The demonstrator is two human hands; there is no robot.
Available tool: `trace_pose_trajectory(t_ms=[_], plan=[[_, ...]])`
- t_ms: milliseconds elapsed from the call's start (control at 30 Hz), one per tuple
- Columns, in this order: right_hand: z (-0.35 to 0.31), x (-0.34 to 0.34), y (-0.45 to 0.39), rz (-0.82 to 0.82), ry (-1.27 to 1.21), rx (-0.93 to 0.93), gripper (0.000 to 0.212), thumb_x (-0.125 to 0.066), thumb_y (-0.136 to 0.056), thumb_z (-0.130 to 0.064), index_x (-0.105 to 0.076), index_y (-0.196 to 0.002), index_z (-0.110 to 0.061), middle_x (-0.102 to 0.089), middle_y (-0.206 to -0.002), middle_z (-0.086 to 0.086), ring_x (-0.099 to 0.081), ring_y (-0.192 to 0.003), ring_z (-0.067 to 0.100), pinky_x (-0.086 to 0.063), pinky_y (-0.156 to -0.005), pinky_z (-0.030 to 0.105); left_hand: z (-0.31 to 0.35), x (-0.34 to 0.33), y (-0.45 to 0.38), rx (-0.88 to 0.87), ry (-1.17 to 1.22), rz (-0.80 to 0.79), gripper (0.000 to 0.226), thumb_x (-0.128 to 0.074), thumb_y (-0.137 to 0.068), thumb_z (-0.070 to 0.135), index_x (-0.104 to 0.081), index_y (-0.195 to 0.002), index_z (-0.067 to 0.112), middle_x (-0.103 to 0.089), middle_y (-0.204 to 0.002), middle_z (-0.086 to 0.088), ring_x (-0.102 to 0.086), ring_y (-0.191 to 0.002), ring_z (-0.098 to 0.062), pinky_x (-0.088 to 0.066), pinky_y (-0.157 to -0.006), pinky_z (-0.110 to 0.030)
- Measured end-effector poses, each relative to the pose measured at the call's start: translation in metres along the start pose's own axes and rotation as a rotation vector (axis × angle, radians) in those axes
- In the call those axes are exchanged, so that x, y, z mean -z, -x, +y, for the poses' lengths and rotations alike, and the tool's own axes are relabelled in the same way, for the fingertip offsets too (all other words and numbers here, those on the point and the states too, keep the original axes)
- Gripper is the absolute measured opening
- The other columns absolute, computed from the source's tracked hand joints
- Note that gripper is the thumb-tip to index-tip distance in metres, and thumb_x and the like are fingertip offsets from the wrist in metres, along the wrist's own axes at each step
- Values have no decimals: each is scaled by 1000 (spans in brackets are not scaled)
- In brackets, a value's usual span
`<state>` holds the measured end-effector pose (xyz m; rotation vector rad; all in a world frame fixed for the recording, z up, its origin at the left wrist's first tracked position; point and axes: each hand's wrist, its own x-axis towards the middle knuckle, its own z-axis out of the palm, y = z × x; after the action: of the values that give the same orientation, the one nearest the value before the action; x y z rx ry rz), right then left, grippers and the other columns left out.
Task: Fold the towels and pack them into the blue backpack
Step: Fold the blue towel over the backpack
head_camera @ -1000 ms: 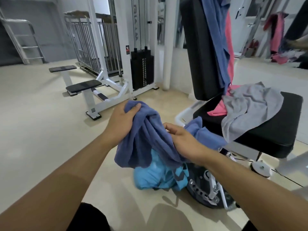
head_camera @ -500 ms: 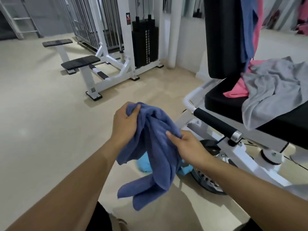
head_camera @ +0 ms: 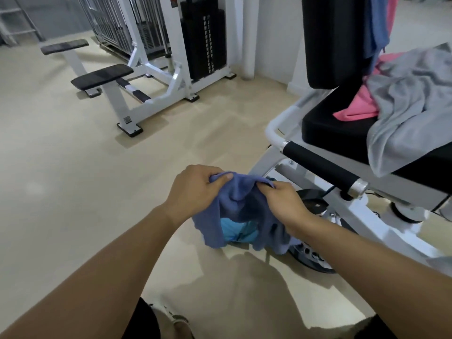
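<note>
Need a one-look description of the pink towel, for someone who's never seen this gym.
Find the black padded seat of the white machine at right. Two loose towels lie on it: the pink towel is bunched against the backrest, partly under the grey towel. It is the only pink cloth on the seat.

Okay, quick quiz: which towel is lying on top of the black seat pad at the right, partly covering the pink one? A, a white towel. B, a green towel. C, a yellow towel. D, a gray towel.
D: a gray towel is spread over the black seat pad and overlaps the pink towel, while both hands hold a separate blue towel lower down.
</note>
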<state>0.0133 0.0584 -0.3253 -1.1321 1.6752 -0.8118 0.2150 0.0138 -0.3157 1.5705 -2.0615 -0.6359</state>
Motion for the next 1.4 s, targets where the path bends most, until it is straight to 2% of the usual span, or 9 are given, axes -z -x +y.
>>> trace_pose_trajectory(t_ms=[167,267,367,533,733,967,1133,1267,1400], plan=[[-2,-7,0,-107,-188,-76,39,-56,-101,-34,-71,-103,1,-74,-101,22,-71,-88,31,-53,-80,43,27,-20,2,1,261,-15,42,-58,-102,35,-60,-70,8,-53,-59,2,-48,-59,-8,-40,-60,-22],[-4,-3,2,-141,-235,-34,31,-57,-100,-33,-76,-102,-8,-76,-104,17,-73,-100,32,-55,-93,47,39,-23,6,137,538,-43,27,-67,-97,31,-73,-83,9,-74,-87,-1,-65,-80,-2,-47,-73,-12],[-5,1,6,-179,-169,83,22,-56,-100,-24,-76,-101,-14,-74,-104,21,-73,-95,31,-57,-90,46,43,-24,8,231,743,-78,17,-80,-85,29,-75,-93,15,-76,-101,2,-70,-101,-8,-53,-87,-21],[-6,3,22,-235,32,329,31,-57,-97,-3,-67,-118,-24,-74,-111,-7,-67,-108,6,-54,-96,29,48,-22,15,190,684,-1,12,-80,-85,21,-75,-95,18,-75,-99,2,-69,-99,-11,-55,-84,-21],[-10,16,26,-230,80,430,45,-64,-93,-3,-61,-132,-25,-68,-118,-12,-63,-113,2,-50,-95,20,56,-10,18,75,573,-1,7,-68,-94,12,-73,-93,15,-75,-91,4,-68,-86,-4,-50,-74,-12],[-13,24,32,-152,146,446,51,-66,-92,-6,-62,-135,-34,-72,-114,-21,-65,-106,-6,-51,-86,13,65,-14,19,195,613,279,13,-74,-88,13,-69,-76,15,-69,-68,8,-63,-64,0,-48,-60,-13],[-17,29,40,-78,-17,405,51,-56,-97,1,-68,-114,-46,-76,-100,-20,-71,-98,1,-57,-80,18,75,-15,26,203,828,39,3,-76,-88,17,-76,-90,15,-77,-89,-3,-73,-86,-14,-58,-77,-24],[-22,34,44,-94,-163,408,56,-48,-99,7,-64,-133,-34,-72,-122,-17,-63,-120,0,-50,-105,29,83,-17,34,83,765,-57,22,-79,-86,15,-75,-107,23,-77,-99,5,-72,-96,-10,-56,-83,-20],[-24,38,45,-176,-273,405,62,-44,-101,9,-54,-137,-41,-74,-121,-6,-67,-119,12,-51,-105,35,85,-14,35,54,797,-84,43,-85,-80,14,-69,-117,28,-75,-106,6,-73,-99,-15,-60,-85,-28]])
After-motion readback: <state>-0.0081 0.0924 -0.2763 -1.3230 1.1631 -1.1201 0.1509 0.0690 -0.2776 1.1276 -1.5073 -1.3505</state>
